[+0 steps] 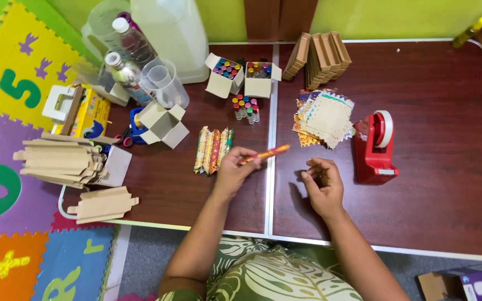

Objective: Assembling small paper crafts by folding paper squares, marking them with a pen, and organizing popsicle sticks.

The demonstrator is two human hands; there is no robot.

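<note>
The fingers (245, 158) of the left hand (233, 170) pinch one end of a thin wrapped stick (265, 154) in orange patterned paper, holding it just above the dark brown table (430, 184), its far end pointing right and slightly up across the table's middle seam. The right hand (323, 187) holds nothing; its fingers are loosely curled and a little apart, hovering low over the tabletop just right of the seam, near the stick but not touching it.

Just left of the left hand lies a row of finished wrapped sticks (213, 149), side by side. Above the stick stands a small cluster of little bottles (245, 108) with coloured caps, and behind them two open white boxes (242, 75) filled with more of the same. A stack of patterned paper squares (324, 118) sits above the right hand, with a red tape dispenser (375, 146) just beside it to the right. Flat cardboard pieces (59, 159) are piled at the table's left edge.
</note>
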